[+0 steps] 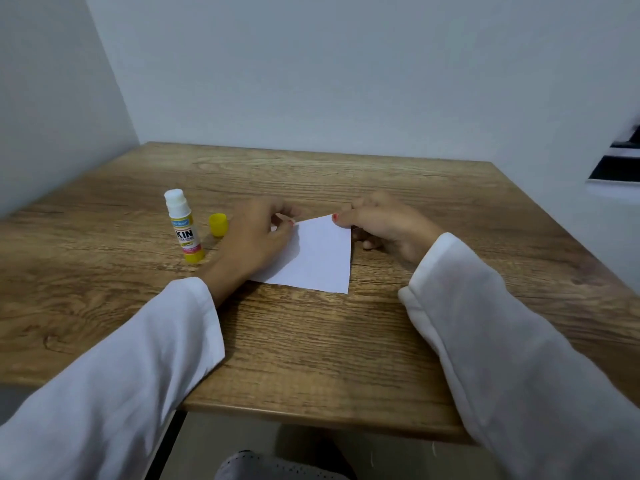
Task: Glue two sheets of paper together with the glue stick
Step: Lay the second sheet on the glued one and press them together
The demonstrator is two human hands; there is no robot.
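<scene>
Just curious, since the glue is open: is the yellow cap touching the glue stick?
Apart. In the head view, bare wood shows between the upright glue stick and the yellow cap on the table.

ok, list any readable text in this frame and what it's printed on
"KIN": big dark letters on the glue stick label, standing upright with its cap off beside it.
Blue badge above and small lines below "KIN": too blurred to read.
Paper, table, sleeves: no text visible.
</scene>
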